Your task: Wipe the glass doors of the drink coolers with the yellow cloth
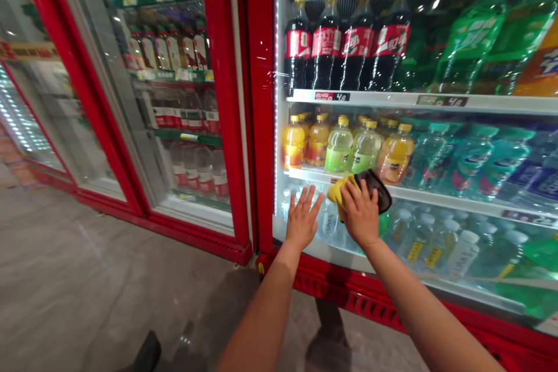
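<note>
My left hand is open, fingers spread, at the glass of the red-framed drinks fridge, in front of the lower bottles. To its right, my right hand presses a yellow and dark brown cloth against the same glass, fingers laid over it. The cloth's dark end sticks out to the right of the fingers, and its yellow part shows to the left. Behind the glass, close above my hands, stand yellow juice bottles and pale green bottles.
Cola bottles and large green bottles fill an upper shelf. Water bottles stand on the bottom shelf. Another red-framed fridge holds more bottles on the left. Grey floor spreads below, with a dark object at the bottom edge.
</note>
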### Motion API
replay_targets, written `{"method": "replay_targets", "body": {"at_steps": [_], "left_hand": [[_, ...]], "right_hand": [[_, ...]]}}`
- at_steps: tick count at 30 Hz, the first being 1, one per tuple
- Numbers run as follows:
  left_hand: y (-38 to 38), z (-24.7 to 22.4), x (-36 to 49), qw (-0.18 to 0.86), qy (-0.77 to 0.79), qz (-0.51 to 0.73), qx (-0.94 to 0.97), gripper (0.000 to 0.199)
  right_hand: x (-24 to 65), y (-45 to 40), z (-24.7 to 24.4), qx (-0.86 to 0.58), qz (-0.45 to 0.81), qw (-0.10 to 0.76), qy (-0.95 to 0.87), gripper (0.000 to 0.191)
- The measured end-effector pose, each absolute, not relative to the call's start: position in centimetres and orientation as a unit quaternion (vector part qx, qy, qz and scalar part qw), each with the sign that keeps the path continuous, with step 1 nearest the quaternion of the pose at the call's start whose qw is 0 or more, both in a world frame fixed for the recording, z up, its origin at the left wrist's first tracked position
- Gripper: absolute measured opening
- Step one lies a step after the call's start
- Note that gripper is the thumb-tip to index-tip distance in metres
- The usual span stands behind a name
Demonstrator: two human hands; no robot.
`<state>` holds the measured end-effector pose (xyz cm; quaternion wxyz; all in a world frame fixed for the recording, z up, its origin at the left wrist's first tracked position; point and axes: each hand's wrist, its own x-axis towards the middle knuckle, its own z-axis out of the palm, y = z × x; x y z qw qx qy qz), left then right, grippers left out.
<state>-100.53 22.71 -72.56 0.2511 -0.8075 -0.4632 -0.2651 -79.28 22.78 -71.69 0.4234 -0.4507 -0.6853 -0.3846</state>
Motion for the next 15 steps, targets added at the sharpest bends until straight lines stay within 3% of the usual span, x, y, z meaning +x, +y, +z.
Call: {"method": "replay_targets", "body": {"at_steps": [4,10,15], "left_hand": [[23.1,-73.4,-102.5,0.256,-0.463,-0.274,-0.803,0.095],[23.6,-74.0,-105.2,0.254,-0.490,-0.303,-0.777,0.090],[23.6,-74.9,-107.5,0.242,-0.501,-0.318,-0.768,0.065]], "right_hand": [[-80.0,21.9,-74.2,-0.396,-0.401,0.345,-0.751,0.050],[-85.7,24.0,-70.6,-0.457,-0.407,0.420,-0.671,0.052],[-90.6,25.1,-71.1,-0.402,-0.410,0.363,-0.734,0.051]]}}
